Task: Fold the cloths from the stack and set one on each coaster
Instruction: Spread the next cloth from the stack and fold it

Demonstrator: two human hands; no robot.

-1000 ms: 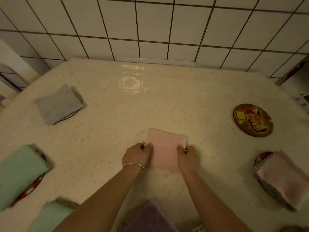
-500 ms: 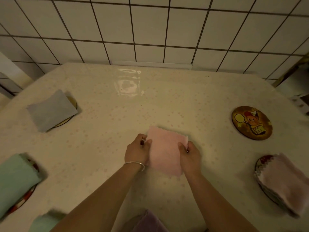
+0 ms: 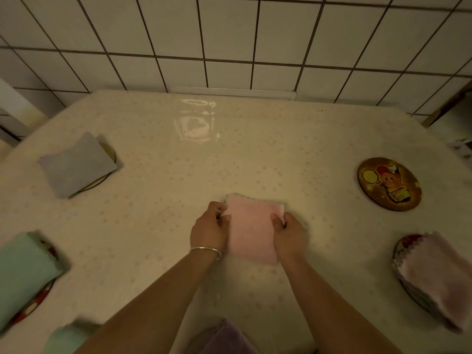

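A folded pink cloth point(image 3: 251, 227) lies in the middle of the table. My left hand point(image 3: 209, 229) pinches its left edge and my right hand point(image 3: 290, 232) pinches its right edge. A bare round coaster with a cartoon picture point(image 3: 389, 183) sits at the right. Below it a coaster bears a folded pale pink cloth point(image 3: 434, 277). At the left, a grey cloth point(image 3: 75, 164) and a green cloth point(image 3: 23, 274) each cover a coaster. A mauve cloth point(image 3: 227, 339) from the stack shows at the bottom edge.
Another green cloth point(image 3: 63, 339) peeks in at the bottom left. The table point(image 3: 255, 149) has a pale spotted cover and meets a white tiled wall point(image 3: 229, 42) at the back. The table's corners fall away at far left and far right.
Both hands have shifted slightly up the pink cloth's sides and now pinch its edges near the top; the cloth looks a little narrower and lifted at the far end.
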